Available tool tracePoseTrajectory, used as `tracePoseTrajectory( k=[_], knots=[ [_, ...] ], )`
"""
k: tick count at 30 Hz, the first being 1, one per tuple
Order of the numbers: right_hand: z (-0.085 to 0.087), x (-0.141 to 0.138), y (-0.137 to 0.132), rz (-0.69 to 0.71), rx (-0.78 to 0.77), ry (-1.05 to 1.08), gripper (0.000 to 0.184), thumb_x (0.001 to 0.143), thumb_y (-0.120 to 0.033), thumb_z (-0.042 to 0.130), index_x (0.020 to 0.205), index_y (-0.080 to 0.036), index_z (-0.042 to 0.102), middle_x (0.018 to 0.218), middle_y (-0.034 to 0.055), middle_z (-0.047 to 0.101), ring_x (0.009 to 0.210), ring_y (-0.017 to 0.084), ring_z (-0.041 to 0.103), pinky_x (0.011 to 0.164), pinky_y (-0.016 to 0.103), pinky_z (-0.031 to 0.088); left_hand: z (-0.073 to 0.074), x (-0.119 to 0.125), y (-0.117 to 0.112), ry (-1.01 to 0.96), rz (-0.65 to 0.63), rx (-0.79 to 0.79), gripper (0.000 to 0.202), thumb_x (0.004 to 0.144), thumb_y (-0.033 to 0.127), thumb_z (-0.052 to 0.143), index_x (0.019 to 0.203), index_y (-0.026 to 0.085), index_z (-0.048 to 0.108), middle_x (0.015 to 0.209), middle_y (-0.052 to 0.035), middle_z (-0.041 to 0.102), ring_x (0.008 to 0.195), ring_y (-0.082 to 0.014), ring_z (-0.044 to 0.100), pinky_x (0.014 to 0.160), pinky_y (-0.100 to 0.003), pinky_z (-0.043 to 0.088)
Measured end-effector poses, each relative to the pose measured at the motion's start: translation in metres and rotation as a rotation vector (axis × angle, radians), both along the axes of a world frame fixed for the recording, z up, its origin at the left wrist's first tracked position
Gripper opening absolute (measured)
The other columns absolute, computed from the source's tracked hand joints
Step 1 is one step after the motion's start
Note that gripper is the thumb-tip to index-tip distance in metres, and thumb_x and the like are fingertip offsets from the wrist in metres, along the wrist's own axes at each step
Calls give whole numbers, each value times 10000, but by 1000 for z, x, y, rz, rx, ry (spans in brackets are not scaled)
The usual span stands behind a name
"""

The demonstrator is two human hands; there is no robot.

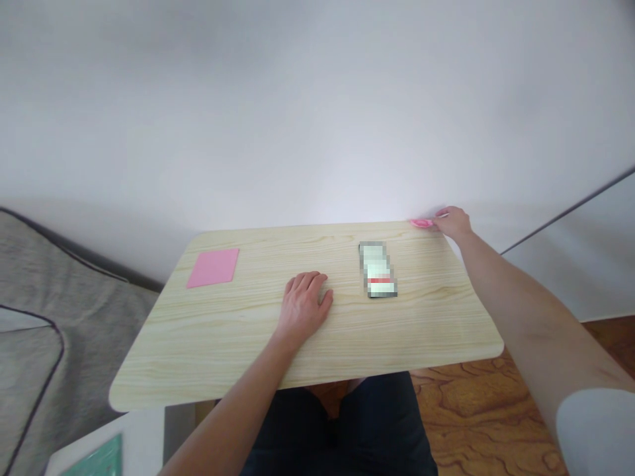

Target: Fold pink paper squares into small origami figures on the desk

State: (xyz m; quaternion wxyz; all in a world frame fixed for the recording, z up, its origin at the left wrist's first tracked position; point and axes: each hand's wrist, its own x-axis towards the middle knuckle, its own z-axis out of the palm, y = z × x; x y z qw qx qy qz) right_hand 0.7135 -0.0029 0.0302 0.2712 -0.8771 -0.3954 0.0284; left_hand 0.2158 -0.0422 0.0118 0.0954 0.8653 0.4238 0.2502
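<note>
My right hand (453,222) reaches to the far right corner of the table, its fingers closed on the end of a small flat pink item (421,223). That item lies at the table's back edge by the wall; its exact kind is too small to make out. Resting on the middle of the tabletop is my left hand (303,301), palm down, fingers stretched out, holding nothing. A phone (378,270) with a blurred-out screen lies between the two hands. Toward the left end of the table is a flat pink square sheet (213,268).
The light wood-grain table (223,350) stands against a white wall (317,119). A grey sofa (89,330) with dark piping is on the left. Below the table's left front corner, a green packet (99,457) lies on a white surface. Wooden flooring (476,410) shows at the right.
</note>
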Motion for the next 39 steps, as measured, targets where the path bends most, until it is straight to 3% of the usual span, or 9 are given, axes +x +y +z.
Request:
tracePoseTrajectory(
  k=[6, 15, 22, 32, 39],
  knots=[
    [0, 6, 4, -78, -8, 70, 352, 685, -253, 792, 1019, -161, 732, 797, 60, 728, 795, 230, 684, 795, 358, 541, -4, 0, 1, 5, -12, 41, 281, 990, 341, 556, 1230, 235, 657, 1274, -94, 704, 1232, -304, 607, 1110, -495, 444],
    [-2, 8, 3, -96, 20, 69, 261, 680, -246, 755, 932, -181, 741, 818, 59, 728, 808, 234, 694, 831, 367, 553, -6, -1, 2, 12, -15, 61, 277, 987, 336, 572, 1227, 224, 655, 1274, -89, 703, 1231, -291, 609, 1110, -483, 450],
    [-14, 8, 0, -82, 17, 80, 307, 680, -394, 820, 881, -172, 749, 848, 89, 740, 840, 257, 692, 813, 392, 565, -7, -1, 2, 7, -15, 63, 273, 984, 328, 578, 1225, 224, 655, 1265, -85, 705, 1221, -289, 608, 1109, -478, 449],
    [-11, 3, 6, -88, 13, 59, 234, 702, -304, 816, 872, -159, 747, 894, 109, 751, 903, 263, 682, 871, 397, 550, -6, -1, 2, 3, -16, 65, 258, 977, 315, 580, 1203, 226, 665, 1243, -93, 709, 1209, -291, 615, 1103, -486, 456],
    [-6, 3, 5, -94, 16, 39, 323, 694, -368, 843, 906, -148, 737, 912, 131, 748, 899, 273, 682, 866, 421, 549, -4, -1, 1, 12, -14, 61, 251, 978, 315, 579, 1201, 232, 659, 1245, -91, 706, 1209, -294, 613, 1101, -491, 457]
  ],
)
